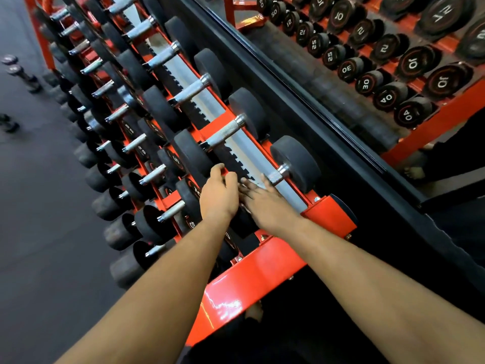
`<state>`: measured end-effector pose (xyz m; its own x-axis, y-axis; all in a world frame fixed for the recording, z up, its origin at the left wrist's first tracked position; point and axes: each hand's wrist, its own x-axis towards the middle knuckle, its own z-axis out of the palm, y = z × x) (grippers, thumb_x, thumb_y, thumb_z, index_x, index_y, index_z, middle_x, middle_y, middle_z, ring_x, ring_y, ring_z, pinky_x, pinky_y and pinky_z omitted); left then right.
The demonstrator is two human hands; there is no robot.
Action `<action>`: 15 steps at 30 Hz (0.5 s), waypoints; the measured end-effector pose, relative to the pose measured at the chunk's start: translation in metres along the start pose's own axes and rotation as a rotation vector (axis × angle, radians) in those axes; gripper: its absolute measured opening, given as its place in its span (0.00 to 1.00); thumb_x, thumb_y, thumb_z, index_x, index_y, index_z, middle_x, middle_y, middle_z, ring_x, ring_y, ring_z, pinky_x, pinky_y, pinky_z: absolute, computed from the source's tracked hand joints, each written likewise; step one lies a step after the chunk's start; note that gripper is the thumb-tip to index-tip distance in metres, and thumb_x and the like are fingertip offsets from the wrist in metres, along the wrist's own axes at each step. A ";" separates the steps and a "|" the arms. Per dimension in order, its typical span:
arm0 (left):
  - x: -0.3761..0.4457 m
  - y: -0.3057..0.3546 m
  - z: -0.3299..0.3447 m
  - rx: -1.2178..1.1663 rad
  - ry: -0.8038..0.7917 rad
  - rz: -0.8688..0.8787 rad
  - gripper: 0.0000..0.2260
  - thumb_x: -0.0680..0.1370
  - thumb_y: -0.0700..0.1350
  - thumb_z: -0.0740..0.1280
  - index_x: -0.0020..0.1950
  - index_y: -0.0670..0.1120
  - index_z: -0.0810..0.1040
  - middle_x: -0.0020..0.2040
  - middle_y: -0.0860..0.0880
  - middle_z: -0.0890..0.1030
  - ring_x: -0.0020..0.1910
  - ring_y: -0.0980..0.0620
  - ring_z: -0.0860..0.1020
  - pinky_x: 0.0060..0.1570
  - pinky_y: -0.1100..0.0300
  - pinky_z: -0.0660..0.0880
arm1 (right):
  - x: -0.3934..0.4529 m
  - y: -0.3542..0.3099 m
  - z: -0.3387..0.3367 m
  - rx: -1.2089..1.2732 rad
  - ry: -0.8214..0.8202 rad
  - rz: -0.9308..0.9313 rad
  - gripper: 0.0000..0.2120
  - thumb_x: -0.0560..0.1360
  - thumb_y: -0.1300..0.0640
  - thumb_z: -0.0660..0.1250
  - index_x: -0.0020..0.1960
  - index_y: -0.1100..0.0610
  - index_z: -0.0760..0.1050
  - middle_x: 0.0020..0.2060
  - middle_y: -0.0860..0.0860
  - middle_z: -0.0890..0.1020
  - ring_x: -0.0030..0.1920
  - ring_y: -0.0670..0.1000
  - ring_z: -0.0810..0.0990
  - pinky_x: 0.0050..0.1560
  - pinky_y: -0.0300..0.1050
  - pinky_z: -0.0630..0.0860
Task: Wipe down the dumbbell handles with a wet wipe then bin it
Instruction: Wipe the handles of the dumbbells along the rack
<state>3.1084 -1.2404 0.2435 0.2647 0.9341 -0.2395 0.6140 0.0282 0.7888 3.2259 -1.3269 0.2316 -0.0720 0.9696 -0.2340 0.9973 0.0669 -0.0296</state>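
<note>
The nearest top-row dumbbell has a knurled steel handle (275, 176) and a black round head (296, 164). My right hand (265, 203) lies flat just short of that handle, fingers spread, fingertips almost on the steel. My left hand (219, 195) is beside it, fingers bent down over the black toothed strip (231, 160) of the rack. Both hands hide the dumbbell's near head. No wet wipe shows clearly; anything under my right palm is hidden. More steel handles (225, 132) run up the top row.
The red steel rack (252, 274) holds three tiers of black dumbbells running away to the upper left. A mirror (367, 61) behind it reflects numbered dumbbell ends. Dark rubber floor (39, 206) lies on the left, with loose small dumbbells (23, 74).
</note>
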 end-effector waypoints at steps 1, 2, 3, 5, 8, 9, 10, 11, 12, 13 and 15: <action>0.000 -0.001 0.000 -0.002 0.002 0.001 0.21 0.83 0.54 0.55 0.75 0.51 0.70 0.66 0.44 0.80 0.65 0.42 0.76 0.62 0.50 0.70 | -0.008 0.001 0.008 -0.016 0.034 -0.014 0.29 0.78 0.59 0.53 0.80 0.56 0.59 0.78 0.51 0.63 0.80 0.52 0.54 0.77 0.62 0.38; 0.000 -0.001 0.000 -0.006 0.000 -0.004 0.21 0.83 0.53 0.55 0.75 0.51 0.70 0.66 0.44 0.80 0.65 0.43 0.76 0.63 0.50 0.70 | -0.017 0.003 0.013 -0.050 0.071 -0.035 0.30 0.77 0.60 0.55 0.80 0.56 0.59 0.78 0.52 0.64 0.80 0.52 0.54 0.78 0.63 0.41; 0.001 -0.002 0.001 -0.008 -0.009 -0.008 0.22 0.82 0.54 0.54 0.75 0.52 0.70 0.65 0.44 0.80 0.65 0.43 0.76 0.63 0.50 0.70 | -0.025 0.005 0.020 -0.088 0.100 -0.055 0.31 0.77 0.60 0.56 0.79 0.57 0.59 0.78 0.52 0.64 0.80 0.53 0.55 0.78 0.63 0.45; 0.001 -0.002 -0.001 -0.007 -0.043 -0.017 0.23 0.81 0.55 0.53 0.75 0.53 0.69 0.64 0.45 0.80 0.63 0.43 0.76 0.63 0.49 0.72 | -0.040 0.009 0.027 -0.135 0.132 -0.100 0.29 0.76 0.60 0.55 0.78 0.57 0.63 0.78 0.52 0.65 0.80 0.53 0.56 0.78 0.62 0.48; 0.001 -0.006 -0.006 0.015 -0.115 0.019 0.26 0.80 0.56 0.52 0.77 0.52 0.67 0.66 0.44 0.78 0.64 0.42 0.76 0.63 0.49 0.71 | -0.057 0.013 0.032 -0.126 0.117 -0.133 0.30 0.75 0.63 0.47 0.75 0.57 0.68 0.77 0.52 0.65 0.79 0.53 0.58 0.79 0.60 0.53; 0.001 -0.008 -0.007 0.024 -0.150 0.049 0.27 0.80 0.57 0.52 0.78 0.51 0.66 0.68 0.44 0.77 0.66 0.42 0.75 0.65 0.48 0.70 | -0.062 0.013 0.033 -0.085 0.133 -0.116 0.31 0.75 0.63 0.46 0.77 0.56 0.66 0.78 0.52 0.64 0.79 0.52 0.58 0.79 0.59 0.54; -0.002 -0.011 -0.013 0.027 -0.192 0.081 0.28 0.80 0.57 0.53 0.79 0.50 0.65 0.71 0.44 0.75 0.69 0.43 0.73 0.67 0.48 0.69 | -0.067 0.011 0.032 0.007 0.153 -0.068 0.31 0.76 0.64 0.49 0.78 0.56 0.63 0.78 0.52 0.63 0.79 0.52 0.58 0.79 0.58 0.55; -0.006 -0.015 -0.017 0.022 -0.227 0.116 0.29 0.80 0.57 0.54 0.80 0.49 0.64 0.74 0.45 0.72 0.72 0.44 0.71 0.71 0.48 0.67 | -0.071 0.008 0.031 0.149 0.190 0.002 0.31 0.76 0.66 0.53 0.79 0.56 0.62 0.78 0.52 0.63 0.79 0.52 0.59 0.79 0.56 0.56; -0.013 -0.020 -0.024 0.019 -0.251 0.147 0.29 0.81 0.57 0.56 0.81 0.48 0.63 0.77 0.45 0.69 0.75 0.46 0.67 0.74 0.49 0.64 | -0.075 0.001 0.028 0.320 0.249 0.084 0.31 0.76 0.68 0.57 0.79 0.56 0.62 0.77 0.53 0.65 0.78 0.53 0.61 0.78 0.54 0.57; -0.020 -0.029 -0.028 0.018 -0.267 0.180 0.29 0.82 0.56 0.57 0.81 0.47 0.61 0.80 0.46 0.66 0.78 0.48 0.64 0.76 0.49 0.61 | -0.078 -0.009 0.025 0.493 0.330 0.164 0.31 0.75 0.69 0.59 0.78 0.57 0.64 0.76 0.54 0.68 0.77 0.53 0.64 0.78 0.49 0.58; -0.038 -0.049 -0.040 0.024 -0.286 0.225 0.30 0.83 0.57 0.59 0.83 0.47 0.58 0.82 0.48 0.61 0.80 0.51 0.59 0.80 0.50 0.56 | -0.084 -0.039 0.015 0.730 0.500 0.302 0.27 0.77 0.69 0.60 0.75 0.57 0.69 0.72 0.53 0.73 0.73 0.50 0.70 0.75 0.39 0.61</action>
<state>3.0390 -1.2633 0.2368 0.5902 0.7788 -0.2123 0.5330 -0.1786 0.8270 3.1924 -1.4147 0.2382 0.3721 0.9218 0.1089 0.7056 -0.2046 -0.6784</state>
